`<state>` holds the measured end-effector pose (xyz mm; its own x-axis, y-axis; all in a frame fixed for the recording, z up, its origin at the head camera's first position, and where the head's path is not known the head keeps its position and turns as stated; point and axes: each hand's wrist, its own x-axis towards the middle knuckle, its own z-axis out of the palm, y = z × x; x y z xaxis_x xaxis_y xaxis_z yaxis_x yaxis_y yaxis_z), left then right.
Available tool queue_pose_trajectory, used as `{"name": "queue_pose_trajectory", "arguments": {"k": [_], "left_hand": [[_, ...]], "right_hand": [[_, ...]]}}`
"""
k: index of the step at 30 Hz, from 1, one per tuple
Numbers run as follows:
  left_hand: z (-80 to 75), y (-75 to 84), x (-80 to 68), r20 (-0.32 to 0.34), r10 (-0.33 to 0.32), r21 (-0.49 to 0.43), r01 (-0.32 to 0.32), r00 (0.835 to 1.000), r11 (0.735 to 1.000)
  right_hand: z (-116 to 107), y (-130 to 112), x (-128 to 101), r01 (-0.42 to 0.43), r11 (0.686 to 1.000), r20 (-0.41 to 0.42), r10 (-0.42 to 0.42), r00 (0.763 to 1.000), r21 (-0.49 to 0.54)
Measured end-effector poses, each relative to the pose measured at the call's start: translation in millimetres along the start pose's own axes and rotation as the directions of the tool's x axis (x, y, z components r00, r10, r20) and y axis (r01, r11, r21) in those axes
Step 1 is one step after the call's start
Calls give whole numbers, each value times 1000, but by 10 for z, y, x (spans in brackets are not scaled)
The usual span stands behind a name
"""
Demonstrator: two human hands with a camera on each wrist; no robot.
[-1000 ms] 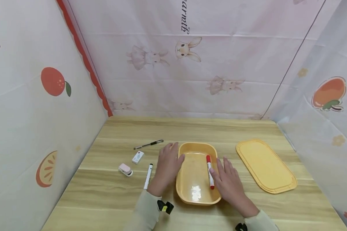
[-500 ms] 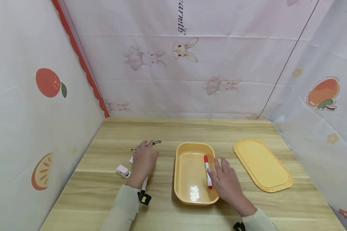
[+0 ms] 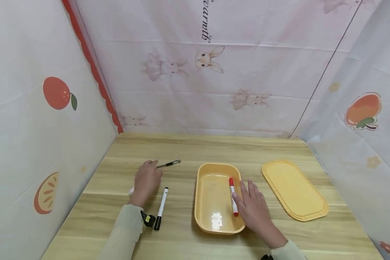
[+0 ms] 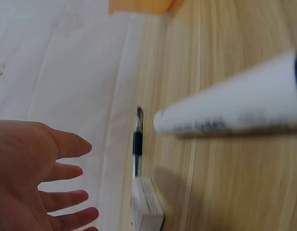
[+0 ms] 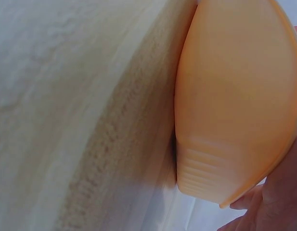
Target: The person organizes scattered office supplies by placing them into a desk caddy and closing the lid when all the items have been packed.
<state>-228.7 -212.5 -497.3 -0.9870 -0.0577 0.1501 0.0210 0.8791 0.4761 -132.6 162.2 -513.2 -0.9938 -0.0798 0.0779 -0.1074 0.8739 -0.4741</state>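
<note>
My left hand (image 3: 147, 182) is over the left part of the table with its fingers extended, holding nothing. Close to it in the left wrist view lie a small white box (image 4: 147, 204) and a pen (image 4: 137, 142) with a black grip. A white marker (image 3: 161, 207) with black ends lies right of the wrist. My right hand (image 3: 255, 207) rests at the right rim of a yellow plastic tub (image 3: 199, 202), fingers straight and thumb over the edge. Inside the tub, by that thumb, is a red-capped marker (image 3: 233, 196).
A flat yellow lid (image 3: 295, 189) lies on the table to the right of the tub. The pink and white object (image 3: 131, 190) is mostly hidden behind my left hand. Printed cloth walls (image 3: 182, 108) enclose the wooden table at the back and both sides.
My left hand has left the tub's left rim and moved left over the small white box, uncovering the black-ended marker. The right hand has stayed at the tub.
</note>
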Motion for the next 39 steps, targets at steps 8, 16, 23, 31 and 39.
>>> {"name": "queue_pose_trajectory", "arguments": {"k": [8, 16, 23, 31, 39], "left_hand": [[-24, -236, 77, -48, 50, 14, -49, 998, 999], [-7, -408, 128, 24, 93, -64, -91, 995, 994], [24, -508, 225, 50, 116, -71, -112, 992, 991], [97, -589, 422, 105, 152, -69, -146, 983, 987], [237, -635, 549, 162, 125, -35, -121, 979, 992]], "right_hand": [[6, 16, -1, -2, 1000, 8, 2, 1000, 4], [18, 9, 1, -3, 1000, 6, 3, 1000, 1], [9, 10, 0, -4, 1000, -1, 4, 1000, -3], [-8, 7, -1, 0, 1000, -3, 0, 1000, 10], [-5, 11, 6, 6, 1000, -7, -6, 1000, 0]]}}
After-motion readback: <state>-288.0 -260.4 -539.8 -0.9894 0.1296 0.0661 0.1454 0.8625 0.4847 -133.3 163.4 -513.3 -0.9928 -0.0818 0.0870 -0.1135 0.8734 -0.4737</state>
